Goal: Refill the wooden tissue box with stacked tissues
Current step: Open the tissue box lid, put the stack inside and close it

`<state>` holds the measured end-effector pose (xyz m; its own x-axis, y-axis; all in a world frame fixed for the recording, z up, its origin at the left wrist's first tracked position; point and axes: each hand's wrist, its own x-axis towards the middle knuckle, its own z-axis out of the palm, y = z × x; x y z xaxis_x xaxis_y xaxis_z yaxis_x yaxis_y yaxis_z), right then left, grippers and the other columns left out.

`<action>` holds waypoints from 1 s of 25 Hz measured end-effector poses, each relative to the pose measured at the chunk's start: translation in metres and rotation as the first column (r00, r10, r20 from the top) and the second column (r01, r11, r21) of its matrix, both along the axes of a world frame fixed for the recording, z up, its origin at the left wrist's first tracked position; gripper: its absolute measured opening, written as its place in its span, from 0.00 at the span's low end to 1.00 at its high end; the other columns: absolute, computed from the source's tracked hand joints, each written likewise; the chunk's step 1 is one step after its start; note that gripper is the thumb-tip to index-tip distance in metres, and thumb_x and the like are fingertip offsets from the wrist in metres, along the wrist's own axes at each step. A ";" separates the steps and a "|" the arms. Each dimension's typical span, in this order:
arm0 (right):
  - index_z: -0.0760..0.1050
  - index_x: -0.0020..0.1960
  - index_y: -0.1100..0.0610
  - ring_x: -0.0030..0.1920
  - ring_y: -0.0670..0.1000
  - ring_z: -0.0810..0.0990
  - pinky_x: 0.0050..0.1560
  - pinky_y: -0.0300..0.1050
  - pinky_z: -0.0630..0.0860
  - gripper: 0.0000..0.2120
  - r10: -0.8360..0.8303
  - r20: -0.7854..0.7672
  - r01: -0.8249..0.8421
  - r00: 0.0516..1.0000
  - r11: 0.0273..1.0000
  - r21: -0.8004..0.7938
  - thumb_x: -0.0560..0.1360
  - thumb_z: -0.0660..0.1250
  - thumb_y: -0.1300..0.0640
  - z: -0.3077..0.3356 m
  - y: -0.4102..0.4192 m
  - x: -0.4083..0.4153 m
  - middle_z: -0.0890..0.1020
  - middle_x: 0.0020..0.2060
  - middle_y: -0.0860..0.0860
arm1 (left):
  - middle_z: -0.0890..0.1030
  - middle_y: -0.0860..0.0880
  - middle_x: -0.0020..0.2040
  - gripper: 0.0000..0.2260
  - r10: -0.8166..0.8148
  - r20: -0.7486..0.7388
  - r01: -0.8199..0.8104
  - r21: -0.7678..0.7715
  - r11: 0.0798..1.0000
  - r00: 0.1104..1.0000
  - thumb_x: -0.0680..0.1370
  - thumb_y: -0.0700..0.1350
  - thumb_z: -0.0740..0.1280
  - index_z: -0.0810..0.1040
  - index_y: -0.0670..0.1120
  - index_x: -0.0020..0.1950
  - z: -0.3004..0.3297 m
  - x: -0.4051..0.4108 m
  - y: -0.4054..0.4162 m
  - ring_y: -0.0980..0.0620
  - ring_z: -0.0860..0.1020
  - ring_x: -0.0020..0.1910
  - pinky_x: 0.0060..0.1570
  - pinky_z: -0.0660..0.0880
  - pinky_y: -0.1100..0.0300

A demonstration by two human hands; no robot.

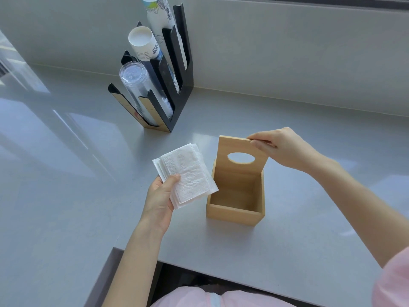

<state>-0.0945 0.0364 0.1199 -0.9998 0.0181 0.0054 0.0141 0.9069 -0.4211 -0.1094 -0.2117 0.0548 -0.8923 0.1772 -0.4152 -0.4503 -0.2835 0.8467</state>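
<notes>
The right hand (pixel 281 149) pinches the lid (pixel 242 155) upright, exposing the empty box (pixel 235 212), while the left hand (pixel 160 196) grips the tissues (pixel 188 176) beside it for loading.

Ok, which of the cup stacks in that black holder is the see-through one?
The clear plastic stack in the black holder's nearest slot; the two stacks behind it are white paper cups.

We are seeing a grey countertop (pixel 88 173) carrying a black cup holder (pixel 174 103) far left and a wooden tissue box (pixel 235 214) nearer, to its right.

Tissues (pixel 185 175) beside open wooden box (pixel 236 196)
</notes>
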 end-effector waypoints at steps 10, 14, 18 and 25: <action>0.77 0.57 0.55 0.49 0.55 0.79 0.50 0.49 0.75 0.12 -0.069 -0.063 0.064 0.996 0.995 -0.083 0.79 0.57 0.56 -0.006 -0.005 -0.001 0.83 0.47 0.52 | 0.81 0.49 0.48 0.09 -0.035 0.007 0.035 -0.005 0.999 0.999 0.78 0.38 0.60 0.76 0.48 0.52 0.001 0.005 0.004 0.51 0.80 0.45 0.47 0.76 0.55; 0.76 0.59 0.55 0.54 0.55 0.78 0.53 0.50 0.75 0.12 -0.074 -0.155 0.073 0.985 0.997 -0.015 0.78 0.59 0.58 -0.012 -0.008 -0.001 0.82 0.52 0.53 | 0.81 0.49 0.47 0.08 -0.064 -0.003 0.064 0.000 0.998 0.998 0.78 0.38 0.60 0.76 0.47 0.53 0.003 0.008 0.004 0.51 0.80 0.45 0.46 0.76 0.56; 0.75 0.58 0.60 0.50 0.49 0.76 0.47 0.37 0.70 0.13 -0.173 -0.510 0.132 0.842 0.984 -0.116 0.75 0.60 0.61 -0.017 -0.025 0.017 0.78 0.51 0.55 | 0.82 0.49 0.47 0.08 -0.106 -0.013 0.106 0.020 0.994 0.994 0.77 0.38 0.61 0.77 0.48 0.51 0.001 0.010 0.005 0.52 0.82 0.42 0.44 0.78 0.57; 0.66 0.67 0.52 0.60 0.40 0.72 0.64 0.39 0.69 0.22 -0.359 0.108 0.322 0.927 0.615 -0.720 0.74 0.66 0.53 -0.042 -0.087 0.064 0.73 0.58 0.46 | 0.82 0.48 0.51 0.13 -0.205 -0.035 0.208 0.156 0.966 0.978 0.77 0.37 0.60 0.74 0.46 0.60 0.003 0.019 0.013 0.52 0.83 0.44 0.41 0.80 0.61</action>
